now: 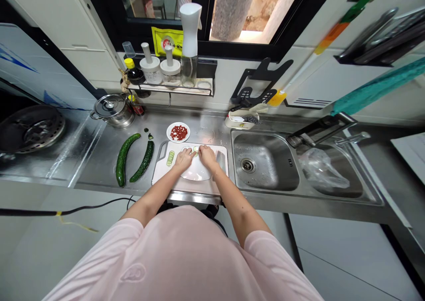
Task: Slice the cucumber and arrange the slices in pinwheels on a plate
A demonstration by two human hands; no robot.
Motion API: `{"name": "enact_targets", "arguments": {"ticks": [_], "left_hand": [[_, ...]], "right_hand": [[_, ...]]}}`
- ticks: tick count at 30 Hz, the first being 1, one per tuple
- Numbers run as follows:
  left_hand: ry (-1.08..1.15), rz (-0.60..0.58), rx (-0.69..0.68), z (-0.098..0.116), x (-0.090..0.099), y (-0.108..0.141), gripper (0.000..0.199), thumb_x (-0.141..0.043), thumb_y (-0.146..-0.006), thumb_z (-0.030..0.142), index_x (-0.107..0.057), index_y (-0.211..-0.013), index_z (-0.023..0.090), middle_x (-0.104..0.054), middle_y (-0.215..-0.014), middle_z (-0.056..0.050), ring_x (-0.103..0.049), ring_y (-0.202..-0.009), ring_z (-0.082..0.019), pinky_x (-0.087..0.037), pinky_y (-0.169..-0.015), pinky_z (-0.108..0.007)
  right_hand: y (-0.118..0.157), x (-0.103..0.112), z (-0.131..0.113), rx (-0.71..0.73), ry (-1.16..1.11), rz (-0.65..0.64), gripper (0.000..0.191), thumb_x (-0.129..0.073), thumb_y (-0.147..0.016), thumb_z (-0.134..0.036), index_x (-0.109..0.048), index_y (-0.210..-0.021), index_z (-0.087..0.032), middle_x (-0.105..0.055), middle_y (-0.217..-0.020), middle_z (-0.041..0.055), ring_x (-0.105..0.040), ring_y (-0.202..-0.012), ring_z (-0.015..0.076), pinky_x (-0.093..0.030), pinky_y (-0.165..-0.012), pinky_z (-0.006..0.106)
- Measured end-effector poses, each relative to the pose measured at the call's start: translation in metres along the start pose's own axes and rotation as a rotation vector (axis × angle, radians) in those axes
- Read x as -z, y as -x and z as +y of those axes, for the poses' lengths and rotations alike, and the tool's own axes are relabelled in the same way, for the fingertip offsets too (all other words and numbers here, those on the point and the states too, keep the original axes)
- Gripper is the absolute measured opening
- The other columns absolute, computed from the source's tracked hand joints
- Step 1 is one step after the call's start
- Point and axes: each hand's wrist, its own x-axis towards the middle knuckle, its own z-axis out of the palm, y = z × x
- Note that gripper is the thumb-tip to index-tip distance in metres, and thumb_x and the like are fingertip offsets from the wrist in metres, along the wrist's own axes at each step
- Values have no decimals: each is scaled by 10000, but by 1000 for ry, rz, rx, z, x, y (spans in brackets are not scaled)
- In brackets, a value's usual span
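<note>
Both hands meet at the far edge of a white plate (195,171), which lies on a pale cutting board (162,168). My left hand (185,158) has its fingers closed on a pale green cucumber slice (195,149) at the rim. My right hand (207,156) pinches at the same spot from the other side, its fingers closed on the slices there. A short row of cucumber slices (170,158) lies on the board to the left. A knife blade (220,160) rests flat at the board's right side.
Left of the board lie two cucumbers (122,160), (143,163). A plate of red pieces (178,133) stands behind it. Also there are a lidded pot (114,111), a sink (268,161) at right and a shelf (172,89) of bottles.
</note>
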Motion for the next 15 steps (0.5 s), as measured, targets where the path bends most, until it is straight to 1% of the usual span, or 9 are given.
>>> {"name": "enact_targets", "arguments": {"ticks": [6,10,15], "left_hand": [[12,3,-11,1,3,0,379,-368,-909,186,-529,-1241,272,-473,-1290,-82,-452,-1025,-227,-435,-755,-324],[-4,-2,-19,1,4,0,375,-343,-923,212,-527,-1243,272,-485,-1291,-74,-453,-1018,-229,-438,-746,-325],[-23,-17,-21,0,6,0,375,-357,-920,224,-517,-1256,274,-487,-1289,-73,-449,-1029,-230,-443,-757,-325]], "right_hand": [[4,1,-1,2,-20,3,211,-415,-940,-260,-555,-1069,-168,-592,-1061,115,-511,-976,212,-354,-822,289],[4,0,-1,8,-32,15,211,-434,-936,-288,-559,-1060,-171,-594,-1056,110,-513,-968,208,-357,-815,281],[3,0,0,6,-23,18,196,-474,-919,-297,-562,-1039,-169,-598,-1046,107,-517,-958,209,-359,-807,276]]}}
